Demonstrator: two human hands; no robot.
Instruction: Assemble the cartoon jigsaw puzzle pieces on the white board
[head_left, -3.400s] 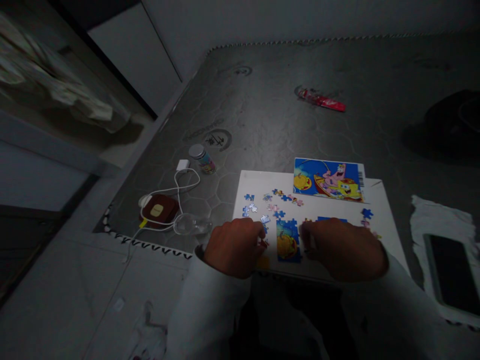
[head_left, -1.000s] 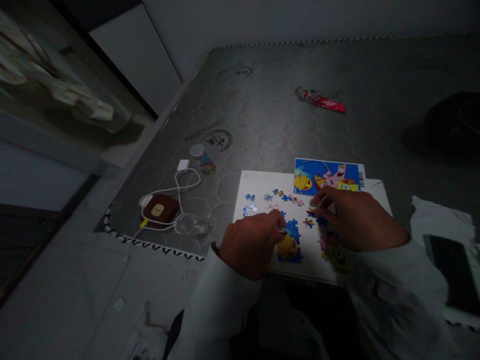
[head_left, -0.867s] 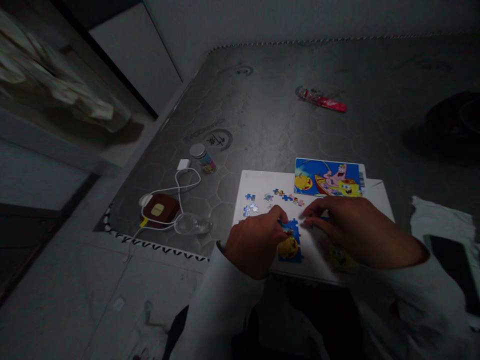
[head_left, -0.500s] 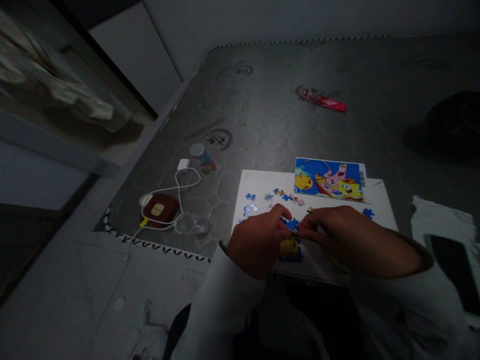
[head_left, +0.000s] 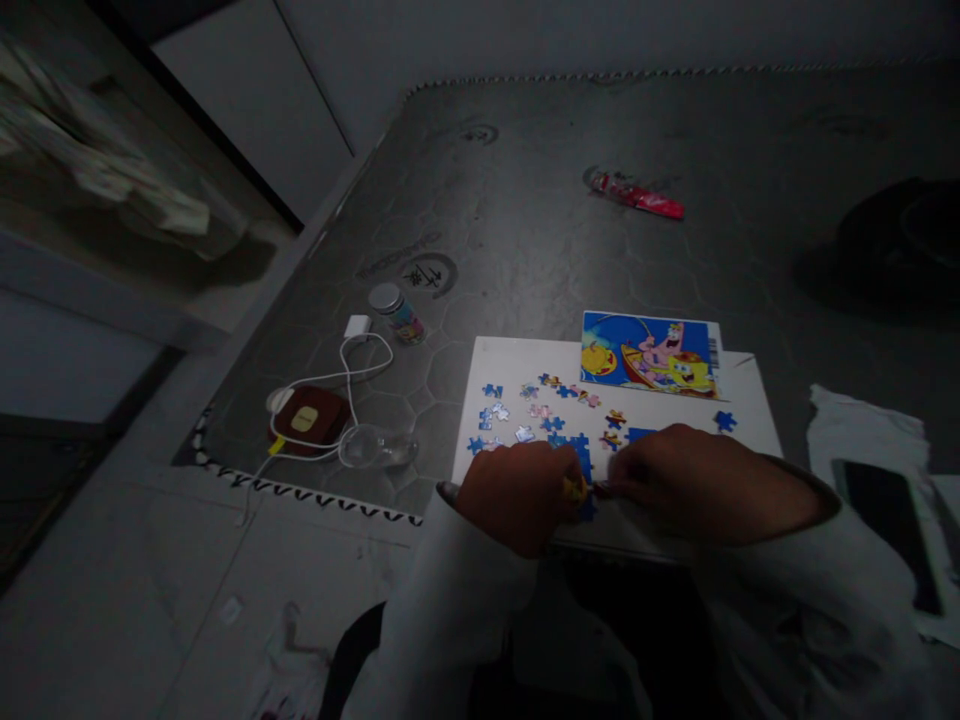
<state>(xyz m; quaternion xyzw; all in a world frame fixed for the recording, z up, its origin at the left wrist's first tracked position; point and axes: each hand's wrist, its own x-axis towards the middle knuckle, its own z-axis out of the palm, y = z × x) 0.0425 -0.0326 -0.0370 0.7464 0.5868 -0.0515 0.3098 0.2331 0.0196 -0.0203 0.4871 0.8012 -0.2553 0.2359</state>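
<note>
A joined section of blue and yellow jigsaw puzzle lies on a white board. My left hand is curled over its left side, fingers closed on its edge. From the right, my right hand pinches a small puzzle piece against the section's right edge; fingertips hide most of it. Loose puzzle pieces are scattered beyond my left hand. A picture card with cartoon figures rests at the board's far edge. One blue piece sits apart at the right.
To the left are a lidded jar, a white cable, a brown case and a clear bottle. A red packet lies farther back. At right, a phone is on white paper.
My hands have shifted slightly nearer to me, and my left hand now covers more of the joined section's lower part. More loose pieces show beyond my hands. The view has moved a little.
</note>
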